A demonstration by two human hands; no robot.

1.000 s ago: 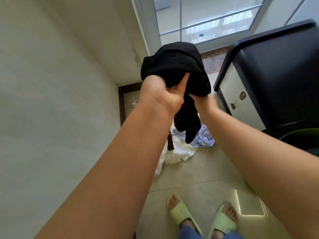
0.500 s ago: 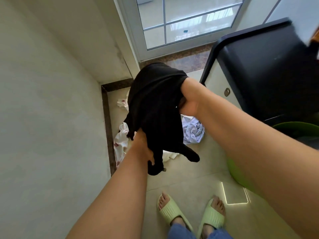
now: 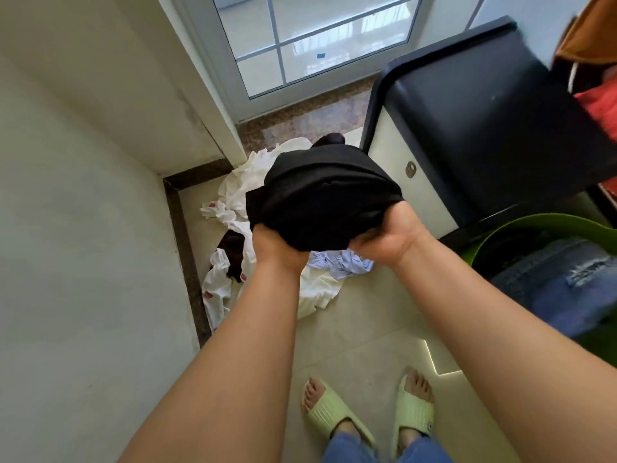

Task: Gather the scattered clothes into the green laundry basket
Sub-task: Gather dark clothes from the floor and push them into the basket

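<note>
Pale tiled floor [image 3: 350, 329] in a corner, glazed door [image 3: 300, 45] far, as I see it. Black-topped cabinet [image 3: 484, 128], far right. Green laundry basket [image 3: 534, 228], right, with blue denim [image 3: 574, 282] inside. Heap of white, red-spotted and light blue clothes [image 3: 233, 195] on the floor near the left wall. Black garment [image 3: 320, 198], bunched, raised above the heap: my left hand [image 3: 277, 248] grips its near edge, my right hand [image 3: 387, 238] grips its right edge. Green slippers [image 3: 414, 412], near.

Bare forearms [image 3: 253, 345], pale green slides [image 3: 337, 417], blue jeans [image 3: 347, 451]
</note>
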